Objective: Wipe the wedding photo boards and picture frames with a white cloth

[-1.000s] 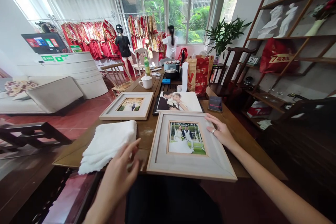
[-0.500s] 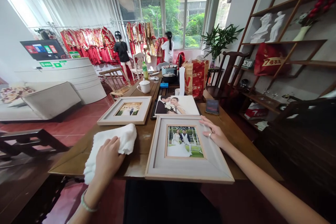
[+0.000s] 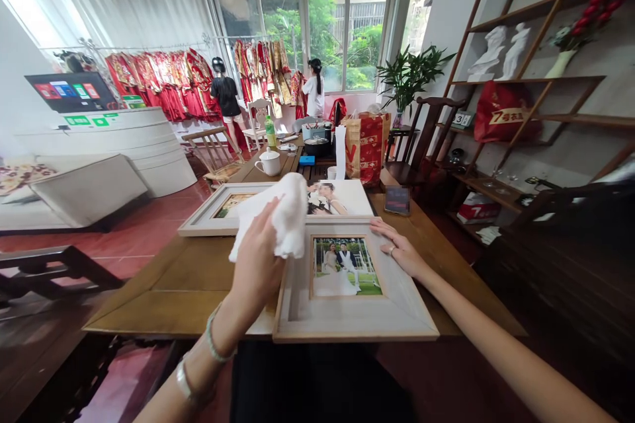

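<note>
And here's the left hand (image 3: 258, 248), fingers closed on a bunched white cloth (image 3: 290, 218), right in front of the near frame's upper left corner; whether the cloth touches the wood, I can't tell from here. Over to the right hand (image 3: 401, 252): fingers loosely spread and a little bent, laid on the upper right side of that near frame (image 3: 354, 312), gripping nothing fully. The frame lies flat on the worktop (image 3: 149, 284), its lower edge at the worktop's near edge, a photo (image 3: 347, 268) of a couple outdoors in the middle of it. Just beyond, partly behind the cloth, sits a second frame (image 3: 204, 219), off to the left. A large print (image 3: 342, 198) lies behind the near frame, with a phone (image 3: 397, 200) to its right. Further back, a lidded white mug (image 3: 268, 163), and a red-and-tan paper bag (image 3: 367, 145) standing upright!
</note>
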A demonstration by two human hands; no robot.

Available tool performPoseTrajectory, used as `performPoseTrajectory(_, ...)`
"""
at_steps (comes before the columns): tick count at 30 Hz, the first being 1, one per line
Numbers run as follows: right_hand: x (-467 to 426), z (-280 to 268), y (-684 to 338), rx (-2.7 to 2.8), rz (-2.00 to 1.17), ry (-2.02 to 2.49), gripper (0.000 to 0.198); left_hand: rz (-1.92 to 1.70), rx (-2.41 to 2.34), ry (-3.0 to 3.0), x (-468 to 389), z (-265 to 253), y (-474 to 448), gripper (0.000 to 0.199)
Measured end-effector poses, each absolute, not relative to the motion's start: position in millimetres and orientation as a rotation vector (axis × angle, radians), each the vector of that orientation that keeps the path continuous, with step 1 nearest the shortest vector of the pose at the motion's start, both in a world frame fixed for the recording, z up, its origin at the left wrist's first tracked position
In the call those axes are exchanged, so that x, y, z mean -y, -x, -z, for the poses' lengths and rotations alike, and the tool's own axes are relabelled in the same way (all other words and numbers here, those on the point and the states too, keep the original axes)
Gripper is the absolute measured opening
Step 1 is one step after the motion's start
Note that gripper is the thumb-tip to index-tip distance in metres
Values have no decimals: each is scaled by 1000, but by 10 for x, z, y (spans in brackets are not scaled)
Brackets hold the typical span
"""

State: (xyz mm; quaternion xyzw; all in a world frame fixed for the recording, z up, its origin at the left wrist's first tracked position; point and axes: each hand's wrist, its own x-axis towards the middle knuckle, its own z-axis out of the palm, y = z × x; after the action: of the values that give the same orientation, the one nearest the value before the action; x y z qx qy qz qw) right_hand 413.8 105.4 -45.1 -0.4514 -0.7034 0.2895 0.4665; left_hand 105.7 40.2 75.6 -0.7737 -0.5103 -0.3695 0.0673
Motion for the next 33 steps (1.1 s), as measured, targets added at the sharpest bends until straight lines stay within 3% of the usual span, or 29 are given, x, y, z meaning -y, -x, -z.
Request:
performPoseTrajectory(7,-1060,452,-4147,1700,-740,1134,53,374,1649,2578,-864,-524,-1349,69)
performPoseTrajectory(12,-1091,440,-4144,1658,-773,1131,52,208,1686,2639,-934,-377,-1358,67)
performPoseTrajectory(17,-1035,435,-4087,1595,-754,1147,55,86,1674,2675,-397,-393,-1339,76)
performPoseTrajectory(22,-995,437,-4062,1634,-680,1142,54,-153,1758,2730,342,-456,-1368,97)
performPoseTrajectory(26,-1013,422,-4113,1750,-669,1144,52,-108,1767,2716,332,-439,-1437,92)
performPoseTrajectory(33,-1037,457,-4184,1890,-644,1138,50,67,1777,2508,-477,-390,-1617,73)
